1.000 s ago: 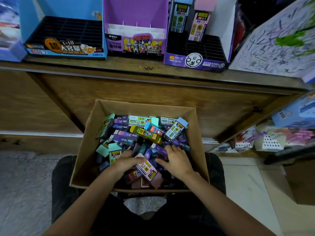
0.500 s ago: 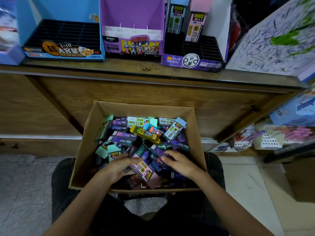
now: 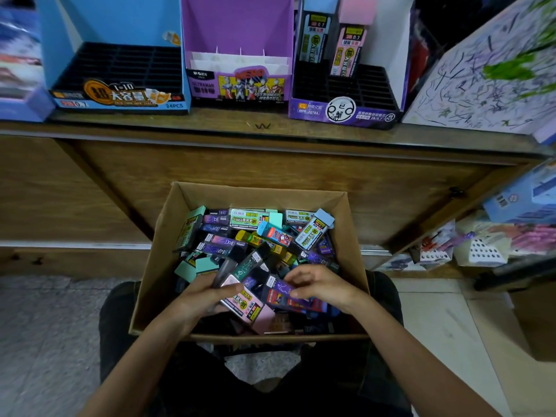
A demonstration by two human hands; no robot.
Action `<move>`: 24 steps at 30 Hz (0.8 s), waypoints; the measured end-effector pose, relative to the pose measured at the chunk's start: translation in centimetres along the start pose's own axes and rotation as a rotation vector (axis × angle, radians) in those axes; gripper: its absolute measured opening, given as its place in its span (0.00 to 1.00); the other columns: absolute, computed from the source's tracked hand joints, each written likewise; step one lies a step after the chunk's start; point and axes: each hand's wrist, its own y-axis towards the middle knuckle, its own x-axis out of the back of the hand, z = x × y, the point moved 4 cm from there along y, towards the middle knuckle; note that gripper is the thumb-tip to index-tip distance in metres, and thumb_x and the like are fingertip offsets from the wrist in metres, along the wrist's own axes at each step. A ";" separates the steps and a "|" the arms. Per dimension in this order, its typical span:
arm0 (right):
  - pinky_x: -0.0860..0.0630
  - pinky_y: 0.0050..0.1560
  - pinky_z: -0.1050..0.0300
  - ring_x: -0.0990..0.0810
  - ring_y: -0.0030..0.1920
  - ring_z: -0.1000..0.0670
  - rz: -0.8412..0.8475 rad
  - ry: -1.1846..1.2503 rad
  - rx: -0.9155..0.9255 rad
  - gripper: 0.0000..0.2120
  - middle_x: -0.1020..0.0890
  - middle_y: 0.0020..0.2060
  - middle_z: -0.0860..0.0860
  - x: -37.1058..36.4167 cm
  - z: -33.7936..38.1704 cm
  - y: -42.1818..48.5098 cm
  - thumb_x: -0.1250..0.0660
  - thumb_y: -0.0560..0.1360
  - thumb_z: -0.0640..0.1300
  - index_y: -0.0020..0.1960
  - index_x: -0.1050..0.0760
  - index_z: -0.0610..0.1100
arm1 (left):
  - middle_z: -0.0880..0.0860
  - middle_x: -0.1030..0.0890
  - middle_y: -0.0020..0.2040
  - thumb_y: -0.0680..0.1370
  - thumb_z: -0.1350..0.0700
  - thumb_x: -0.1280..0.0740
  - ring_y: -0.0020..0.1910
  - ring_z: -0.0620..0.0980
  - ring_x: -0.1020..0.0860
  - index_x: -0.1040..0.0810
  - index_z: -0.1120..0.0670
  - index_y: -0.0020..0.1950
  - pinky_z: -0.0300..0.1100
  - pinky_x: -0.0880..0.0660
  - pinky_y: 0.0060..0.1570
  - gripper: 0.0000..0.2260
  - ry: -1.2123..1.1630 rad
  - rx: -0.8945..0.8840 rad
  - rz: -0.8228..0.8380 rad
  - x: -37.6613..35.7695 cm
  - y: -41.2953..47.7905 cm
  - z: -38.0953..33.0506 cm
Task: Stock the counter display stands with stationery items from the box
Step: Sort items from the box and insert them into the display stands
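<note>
Wooden counter carries blue stand, purple stand and dark stand. Below it, cardboard box on lap, heaped with stationery. Left hand fingers curled round pink case; right hand pinches purple case.

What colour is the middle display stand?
The middle stand is purple, seen in the head view.

dark case raised, now in left grip
</note>
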 end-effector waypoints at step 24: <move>0.30 0.45 0.68 0.25 0.50 0.52 -0.122 -0.211 -0.154 0.19 0.24 0.44 0.51 1.8 -1.0 -0.8 0.27 0.69 0.34 0.58 0.25 0.36 | 0.57 0.16 0.48 0.75 0.57 0.31 0.49 0.52 0.19 0.22 0.60 0.56 0.41 0.22 0.44 0.11 -0.077 -0.226 -0.186 0.2 0.4 -1.7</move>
